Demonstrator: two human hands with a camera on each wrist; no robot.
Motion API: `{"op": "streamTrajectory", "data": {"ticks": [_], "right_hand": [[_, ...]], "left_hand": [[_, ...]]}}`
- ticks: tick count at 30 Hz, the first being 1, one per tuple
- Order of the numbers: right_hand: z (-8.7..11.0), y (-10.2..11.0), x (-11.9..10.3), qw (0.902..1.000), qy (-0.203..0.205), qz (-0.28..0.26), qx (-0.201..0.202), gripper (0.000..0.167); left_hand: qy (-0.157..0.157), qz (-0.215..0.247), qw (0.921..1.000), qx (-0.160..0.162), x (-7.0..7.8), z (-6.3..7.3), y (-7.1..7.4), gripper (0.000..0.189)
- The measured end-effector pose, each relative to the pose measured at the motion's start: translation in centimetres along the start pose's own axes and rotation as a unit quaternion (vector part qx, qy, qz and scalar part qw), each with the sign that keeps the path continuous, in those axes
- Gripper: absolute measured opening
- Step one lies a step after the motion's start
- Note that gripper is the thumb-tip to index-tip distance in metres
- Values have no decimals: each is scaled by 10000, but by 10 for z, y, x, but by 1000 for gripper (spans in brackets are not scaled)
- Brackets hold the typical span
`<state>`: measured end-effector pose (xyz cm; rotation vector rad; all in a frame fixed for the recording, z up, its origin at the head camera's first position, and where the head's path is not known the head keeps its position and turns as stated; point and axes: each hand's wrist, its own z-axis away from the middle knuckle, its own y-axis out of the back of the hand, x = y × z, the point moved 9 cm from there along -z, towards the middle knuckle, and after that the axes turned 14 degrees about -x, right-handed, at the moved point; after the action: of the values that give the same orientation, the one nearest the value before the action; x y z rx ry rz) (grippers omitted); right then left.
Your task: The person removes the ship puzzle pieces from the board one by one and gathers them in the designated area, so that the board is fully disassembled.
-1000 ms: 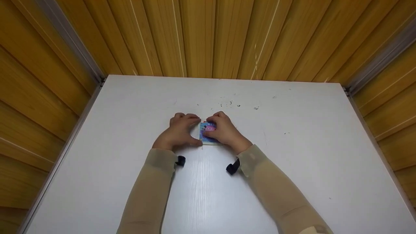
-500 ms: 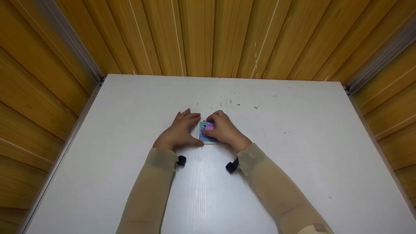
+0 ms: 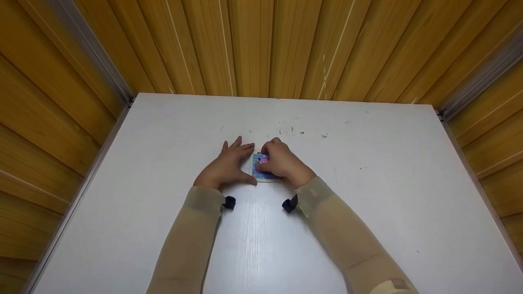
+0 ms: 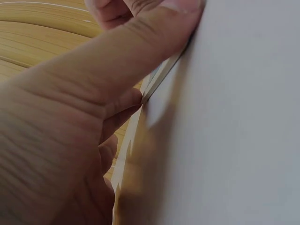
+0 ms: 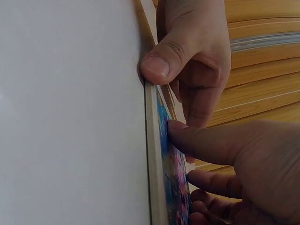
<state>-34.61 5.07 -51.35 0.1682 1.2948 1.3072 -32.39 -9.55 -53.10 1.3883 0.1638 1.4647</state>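
Observation:
A small flat picture board (image 3: 257,175), with a blue and pink cartoon print and a pale edge, lies on the white table (image 3: 171,134). My left hand (image 3: 229,165) holds its left end, thumb at the near corner and index finger at the far corner. The other left fingers spread outward. Over the right part of the board is my right hand (image 3: 284,161), its fingers bent and its thumb (image 5: 180,133) on the printed face. The index fingertip sits toward the far edge; the hand hides much of the picture, and whether a loose piece is pinched is unclear.
Small dark marks (image 3: 302,132) dot the tabletop beyond the hands. Yellow wood-look panels (image 3: 249,49) stand along the back and both sides, with metal posts at the corners. Black wrist devices (image 3: 290,204) are worn at the sleeve cuffs.
My left outer fingers have straightened and spread away from the board; its thumb and index finger remain at the corners. My right hand has shifted only slightly over the print.

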Motion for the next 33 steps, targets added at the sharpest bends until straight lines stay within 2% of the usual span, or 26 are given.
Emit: {"op": "streamTrajectory", "data": {"ticks": [5,8,20,33], "right_hand": [[0,-1,2,9999,104,-81,-4,60],[0,-1,3,9999,105,-87,-8,58],[6,-5,-2,9997,-127,-10,-217,61],[-3,-6,5,9992,-110,-296,-247,70]], "left_hand": [[-110,-65,9999,10,2,-1,-1,122],[-65,-97,9999,3,1,-1,-1,122],[-250,-369,9988,184,6,-2,2,115],[-391,-506,9976,267,4,-1,2,110]]}}
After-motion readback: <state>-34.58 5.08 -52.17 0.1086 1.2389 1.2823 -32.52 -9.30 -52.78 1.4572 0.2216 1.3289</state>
